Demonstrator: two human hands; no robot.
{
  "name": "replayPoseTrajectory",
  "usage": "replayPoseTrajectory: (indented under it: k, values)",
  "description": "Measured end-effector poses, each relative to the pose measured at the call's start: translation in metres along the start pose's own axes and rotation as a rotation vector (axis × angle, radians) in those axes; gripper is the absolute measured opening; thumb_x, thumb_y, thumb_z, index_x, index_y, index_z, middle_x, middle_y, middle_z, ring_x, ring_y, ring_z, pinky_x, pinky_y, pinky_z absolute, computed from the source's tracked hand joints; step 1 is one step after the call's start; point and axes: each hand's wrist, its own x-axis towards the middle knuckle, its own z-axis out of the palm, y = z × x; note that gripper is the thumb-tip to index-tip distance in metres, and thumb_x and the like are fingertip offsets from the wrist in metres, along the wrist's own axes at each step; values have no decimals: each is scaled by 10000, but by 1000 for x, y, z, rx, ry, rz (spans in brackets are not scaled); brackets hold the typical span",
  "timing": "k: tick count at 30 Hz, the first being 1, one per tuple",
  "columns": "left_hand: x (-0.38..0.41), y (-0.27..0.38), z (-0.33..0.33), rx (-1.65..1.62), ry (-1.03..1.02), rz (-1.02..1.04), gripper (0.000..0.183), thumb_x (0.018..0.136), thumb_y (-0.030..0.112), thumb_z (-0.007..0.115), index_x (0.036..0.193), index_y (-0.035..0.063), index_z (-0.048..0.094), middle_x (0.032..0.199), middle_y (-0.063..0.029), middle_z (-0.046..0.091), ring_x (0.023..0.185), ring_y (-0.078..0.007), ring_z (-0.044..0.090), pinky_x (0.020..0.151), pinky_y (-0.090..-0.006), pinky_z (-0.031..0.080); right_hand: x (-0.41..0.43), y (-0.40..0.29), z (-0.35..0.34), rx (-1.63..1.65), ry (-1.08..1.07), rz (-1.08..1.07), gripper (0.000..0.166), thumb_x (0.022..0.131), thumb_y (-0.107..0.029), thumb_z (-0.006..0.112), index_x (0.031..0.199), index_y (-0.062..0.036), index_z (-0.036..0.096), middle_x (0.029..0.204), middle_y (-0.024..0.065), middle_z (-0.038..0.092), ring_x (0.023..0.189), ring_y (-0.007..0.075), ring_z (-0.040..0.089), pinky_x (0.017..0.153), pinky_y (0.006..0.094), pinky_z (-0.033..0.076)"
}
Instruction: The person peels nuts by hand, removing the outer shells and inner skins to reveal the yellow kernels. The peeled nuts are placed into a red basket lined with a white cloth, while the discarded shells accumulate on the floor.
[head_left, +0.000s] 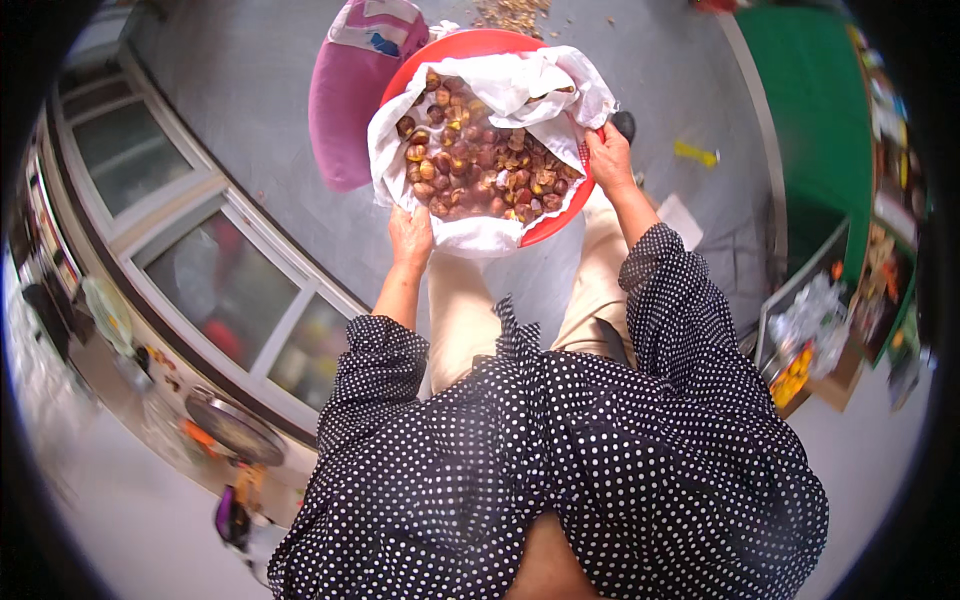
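Observation:
Before me is a round red plastic basin (556, 229), lined with a white cloth (480, 237). Inside lie many brown chestnuts (461, 161), several split to show yellow flesh, with loose shell pieces at the right. A bunched fold of the cloth covers the basin's upper right part. My left hand (411, 234) grips the near left edge through the cloth, its fingertips hidden beneath. At the right side, my right hand (611, 159) holds the red rim, with the cloth's edge beside its fingers.
A pink padded seat (337, 120) stands left of the basin. Shell scraps (514, 15) litter the grey floor beyond. A yellow object (696, 154) lies to the right. A glass-fronted cabinet (217, 277) runs along the left; at right are a green surface (810, 112) and plastic bags (814, 322).

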Motion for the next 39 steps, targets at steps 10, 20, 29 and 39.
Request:
replayPoseTrajectory:
  k: [10, 20, 29, 39]
  values:
    - [-41, -65, 25, -127, 328, -36, 458, 836, 108, 514, 1268, -28, 453, 1180, -157, 579, 1092, -257, 543, 951, -340, 397, 18, 7, 14, -71, -292, -33, 249, 847, -120, 615, 1060, 7, 608, 841, 32, 641, 776, 83, 543, 723, 264, 457]
    - [-78, -59, 44, -595, 440, -202, 451, 893, 91, 518, 1312, -15, 393, 1217, -95, 529, 1113, -215, 521, 966, -369, 405, 35, -13, -23, -152, -671, -52, 317, 905, -247, 606, 1080, 16, 587, 930, 13, 617, 849, 75, 532, 772, 234, 440]
    - [-97, -58, 72, -535, 670, -71, 524, 933, 210, 469, 1374, -26, 312, 1344, -159, 441, 1195, -271, 466, 1020, -421, 358, 32, -31, -12, 20, -799, 52, 460, 964, -180, 490, 1343, 55, 378, 1203, 104, 552, 1075, 175, 542, 924, 306, 421]
    - [-140, -63, 36, -482, 615, -67, 498, 978, 219, 415, 1391, -23, 277, 1367, -162, 407, 1248, -273, 422, 1052, -403, 323, -2, -48, -12, -245, -811, -9, 372, 979, -181, 463, 1281, 36, 452, 1160, 64, 547, 1025, 116, 522, 895, 236, 408]
